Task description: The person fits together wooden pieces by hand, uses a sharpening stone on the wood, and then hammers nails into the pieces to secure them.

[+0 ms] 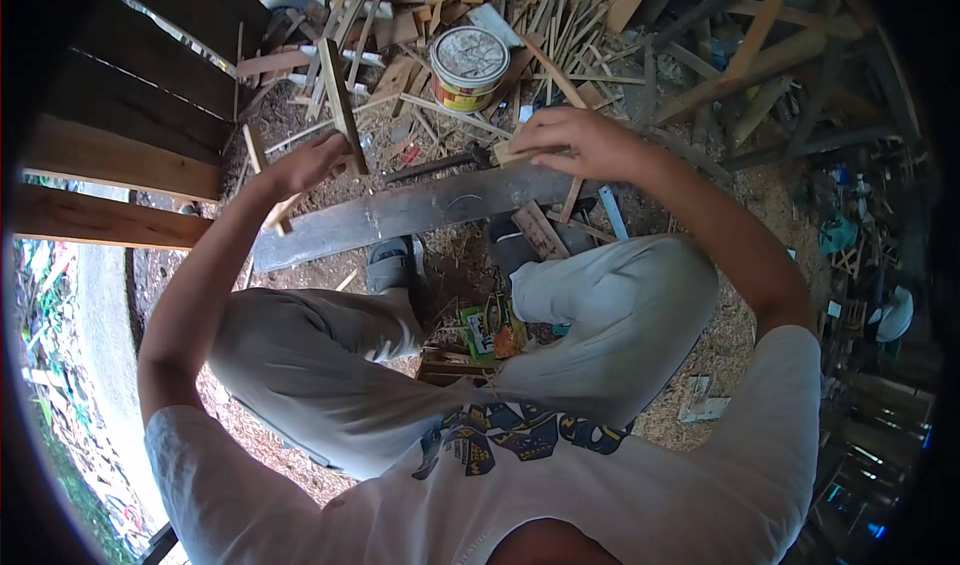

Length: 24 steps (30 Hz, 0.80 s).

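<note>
Rough, unfinished wood: a dark matt slat (340,110) gripped in the left hand (305,165), a pale offcut (515,155) pinched by the right hand (580,140), a weathered grey plank (400,213). The metal tin (468,70) carries a glossy label; the trousers (610,305) are matt cloth.

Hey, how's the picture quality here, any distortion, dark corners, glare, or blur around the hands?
Head view: strong fisheye, curving the beams near the edge; black vignette in every corner; soft, even daylight, no glare or hard shadows; left hand and its strip look slightly soft; right hand, its block and the can read sharper.
</note>
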### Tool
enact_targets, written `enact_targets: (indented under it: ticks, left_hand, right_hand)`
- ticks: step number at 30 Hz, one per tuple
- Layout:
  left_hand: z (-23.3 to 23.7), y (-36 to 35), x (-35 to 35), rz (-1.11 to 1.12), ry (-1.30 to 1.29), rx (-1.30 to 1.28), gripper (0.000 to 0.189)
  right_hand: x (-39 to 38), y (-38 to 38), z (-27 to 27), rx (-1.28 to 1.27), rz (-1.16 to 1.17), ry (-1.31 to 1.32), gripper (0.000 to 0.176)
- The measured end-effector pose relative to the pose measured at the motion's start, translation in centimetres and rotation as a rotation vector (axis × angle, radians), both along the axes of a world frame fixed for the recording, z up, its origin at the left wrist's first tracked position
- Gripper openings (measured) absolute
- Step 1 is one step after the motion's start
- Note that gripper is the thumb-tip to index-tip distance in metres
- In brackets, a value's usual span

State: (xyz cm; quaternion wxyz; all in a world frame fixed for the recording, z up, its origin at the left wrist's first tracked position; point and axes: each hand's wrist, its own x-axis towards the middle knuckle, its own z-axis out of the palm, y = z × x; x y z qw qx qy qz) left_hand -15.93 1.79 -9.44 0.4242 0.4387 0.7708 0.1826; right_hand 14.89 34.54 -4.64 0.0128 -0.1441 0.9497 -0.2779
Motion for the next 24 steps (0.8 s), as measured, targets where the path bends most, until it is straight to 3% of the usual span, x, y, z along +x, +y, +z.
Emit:
enact_targets:
  ticks: [3,5,7,9,12,14,18,24]
  left_hand:
    - [-3.6,-1.0,-0.3,-0.001,0.130,-0.103,0.055]
    - [-9.6,-3.1,-0.1,0.003,0.258,0.015,0.052]
    - [-13.2,-4.0,0.9,-0.016,0.216,0.011,0.042]
    - [-17.6,-4.5,2.7,-0.055,0.423,-0.016,0.039]
    - [-23.6,-5.2,5.1,0.027,0.530,0.103,0.037]
    - [-23.6,-5.1,6.3,0.046,0.492,0.065,0.034]
    - [-25.6,-5.2,6.7,0.056,0.537,0.080,0.032]
    - [-25.7,-3.6,5.3,0.141,0.517,0.261,0.027]
  right_hand:
    - [-2.4,1.7,-4.9,-0.086,0.020,-0.056,0.037]
    - [-3.1,0.6,-11.0,-0.181,0.007,-0.071,0.033]
    - [-3.6,-2.1,-17.6,-0.249,-0.135,-0.019,0.030]
    - [-4.6,-4.6,-24.9,-0.257,-0.100,0.071,0.031]
    - [-6.6,-8.0,-30.4,-0.158,-0.106,0.112,0.037]
    - [-7.6,-9.8,-32.6,0.010,-0.121,0.175,0.042]
    - [-8.7,-11.1,-34.6,0.077,-0.148,0.227,0.040]
    - [-8.7,-9.9,-33.1,-0.058,-0.323,0.157,0.037]
